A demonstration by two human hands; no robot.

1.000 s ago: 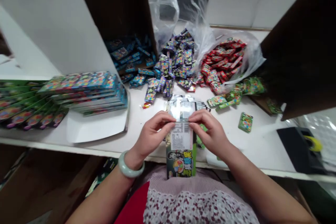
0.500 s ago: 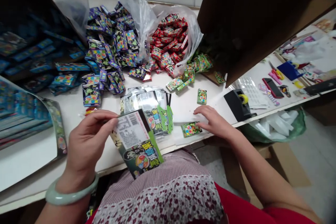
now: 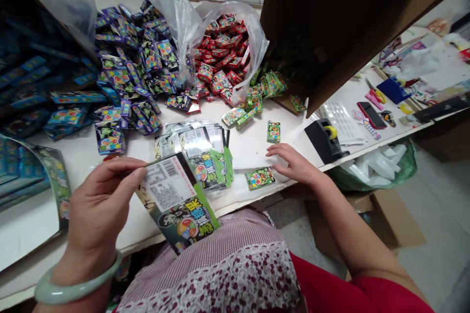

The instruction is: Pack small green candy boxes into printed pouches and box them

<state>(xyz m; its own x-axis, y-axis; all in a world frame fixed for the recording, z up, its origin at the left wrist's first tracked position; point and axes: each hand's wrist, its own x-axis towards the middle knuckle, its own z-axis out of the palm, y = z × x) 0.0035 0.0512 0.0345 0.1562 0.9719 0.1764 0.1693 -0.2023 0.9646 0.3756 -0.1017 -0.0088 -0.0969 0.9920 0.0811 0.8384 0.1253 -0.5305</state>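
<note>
Between the thumb and fingers of my left hand (image 3: 105,200) hangs a printed plastic pouch (image 3: 179,205), tilted over the table edge and my apron. It is black and green with a barcode panel. My right hand (image 3: 293,164) rests low over the table with its fingers apart, holding nothing. By its fingertips lies a small green box (image 3: 260,178), and a second green box (image 3: 273,131) lies just beyond the hand. A fanned stack of the same pouches (image 3: 205,156) lies flat in the middle.
Purple boxes (image 3: 143,68) are heaped at the back left, beside a plastic bag of red boxes (image 3: 222,56). Loose green boxes (image 3: 271,84) spill by a large cardboard carton (image 3: 352,24). A tape dispenser (image 3: 325,139) and a phone (image 3: 370,115) sit at right.
The view has shifted a little to the right, so the table's things appear further left. My left hand still grips the pouch. My right hand stays near the green boxes.
</note>
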